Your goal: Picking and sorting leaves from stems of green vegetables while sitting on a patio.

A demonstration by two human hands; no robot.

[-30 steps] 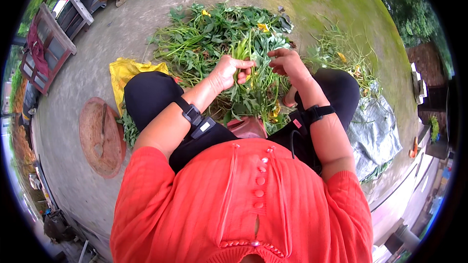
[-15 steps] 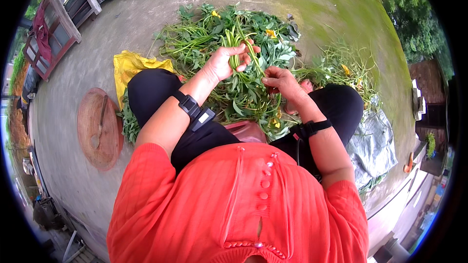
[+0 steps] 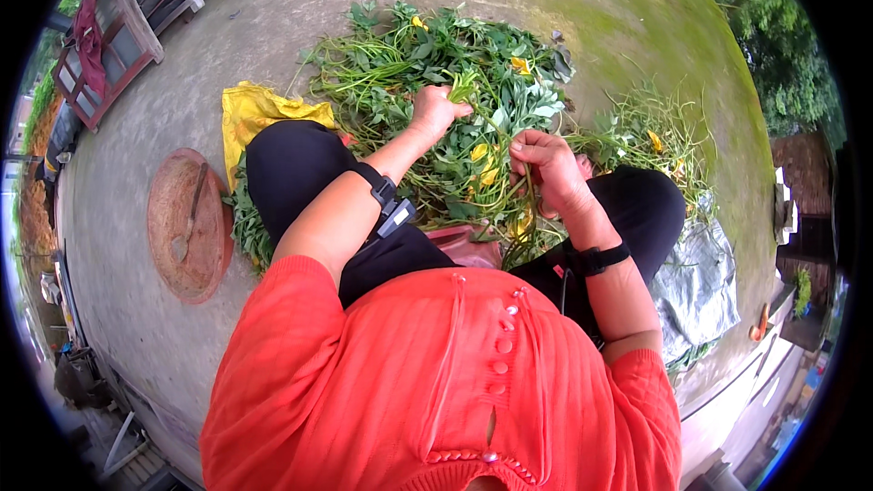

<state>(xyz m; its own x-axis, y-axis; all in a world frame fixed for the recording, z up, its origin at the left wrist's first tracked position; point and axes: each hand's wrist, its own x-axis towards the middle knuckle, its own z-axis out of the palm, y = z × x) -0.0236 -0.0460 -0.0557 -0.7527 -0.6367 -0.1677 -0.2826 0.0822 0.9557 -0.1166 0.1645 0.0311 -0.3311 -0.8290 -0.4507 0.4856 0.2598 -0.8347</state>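
Observation:
A heap of leafy green stems (image 3: 509,45) with some yellow leaves spreads on the ground in front of me. My left hand (image 3: 438,114) is over its middle, closed round a bunch of green stems (image 3: 465,86) whose pale ends stick out past the fingers. To its right, my right hand (image 3: 550,164) is held lower and nearer me. Its thumb and fingers are pinched together on a thin green stem (image 3: 503,132) with leaves. A pink sheet or bag (image 3: 466,245) shows partly between my legs.
A yellow sack (image 3: 259,114) lies by my left knee, beside a round reddish basin (image 3: 164,245) with a long-handled tool in it. Right of my right knee are thin loose stems (image 3: 677,118) and a silvery sheet (image 3: 700,282). A wooden frame (image 3: 114,55) stands far left.
My left hand has turned over, so its back now faces up and the bunch points away from me. My right hand has shifted slightly right and down, farther from the left.

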